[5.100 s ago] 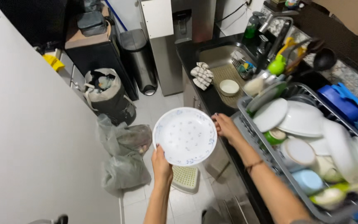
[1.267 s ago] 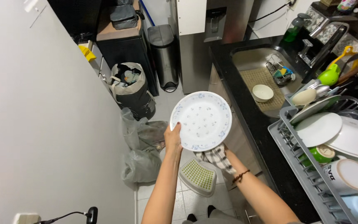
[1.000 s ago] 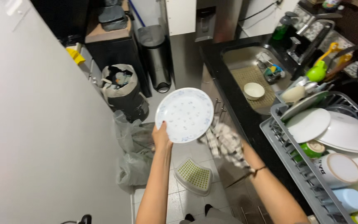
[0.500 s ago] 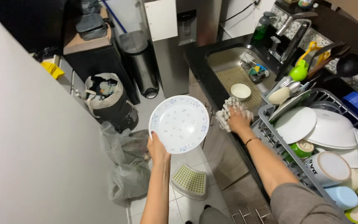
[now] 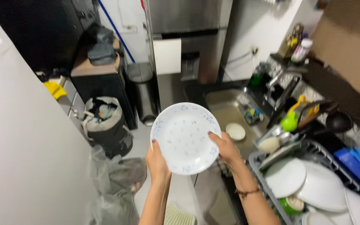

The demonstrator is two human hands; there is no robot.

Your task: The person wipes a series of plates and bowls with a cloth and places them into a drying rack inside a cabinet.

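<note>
Left of the grey plastic dish rack (image 5: 258,163), I see 2 hands on 1 round white plate with small blue flowers (image 5: 185,137); my left hand (image 5: 157,157) grips its lower left rim, fingers curled; my right hand (image 5: 225,146) clasps its right rim; beyond the rack, a small white bowl (image 5: 235,131) sits in the steel sink (image 5: 219,106).

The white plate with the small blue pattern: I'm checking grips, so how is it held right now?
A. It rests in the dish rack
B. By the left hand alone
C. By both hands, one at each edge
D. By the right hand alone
C: the left hand grips the plate at its lower left rim and the right hand at its right rim, up in front of the person.
</note>
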